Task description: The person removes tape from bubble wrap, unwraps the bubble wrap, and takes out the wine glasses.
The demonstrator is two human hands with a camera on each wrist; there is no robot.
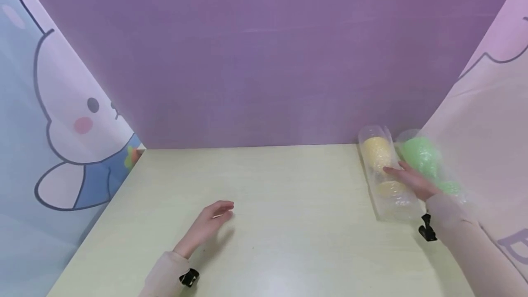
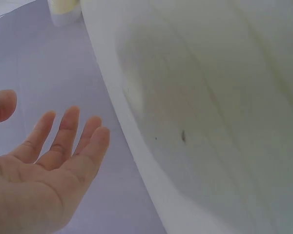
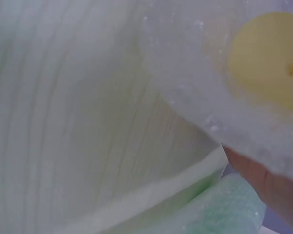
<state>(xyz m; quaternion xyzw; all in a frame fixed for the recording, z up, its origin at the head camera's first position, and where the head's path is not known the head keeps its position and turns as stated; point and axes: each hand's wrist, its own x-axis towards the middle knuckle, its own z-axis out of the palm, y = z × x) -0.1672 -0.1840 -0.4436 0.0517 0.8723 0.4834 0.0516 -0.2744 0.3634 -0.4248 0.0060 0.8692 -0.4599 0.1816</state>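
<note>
**Right hand (image 1: 412, 182) at the yellow pack (image 1: 381, 182), left hand (image 1: 207, 223) apart**

The yellow pack lies at the right of the pale table (image 1: 288, 196), its far end by the purple wall (image 1: 264, 58). It is long, with rounded ends, and the clear wrap (image 1: 398, 212) about it is bubbly, glossy and rather cloudy. Two yellow pieces show inside, one behind the other: the far piece (image 1: 376, 148) looks plump and warm in colour, the near piece (image 1: 389, 189) paler through the plastic. From the right wrist I see a flat, round yellow face with a small dark spot (image 3: 292, 70) on it.

Just beside it, on its right, is the green pack (image 1: 420, 155), wrapped in the same see-through way. Green shows in two places within, a large rounded part farther off and a smaller patch nearer, partly covered by the right arm.

The right hand lies across the yellow pack's right side, thumb over its top and fingers toward the green pack; whether it is clamped on the pack I can't tell. The left hand hovers above the table, well away from both packs, thumb and fingers apart and slightly bent.
</note>
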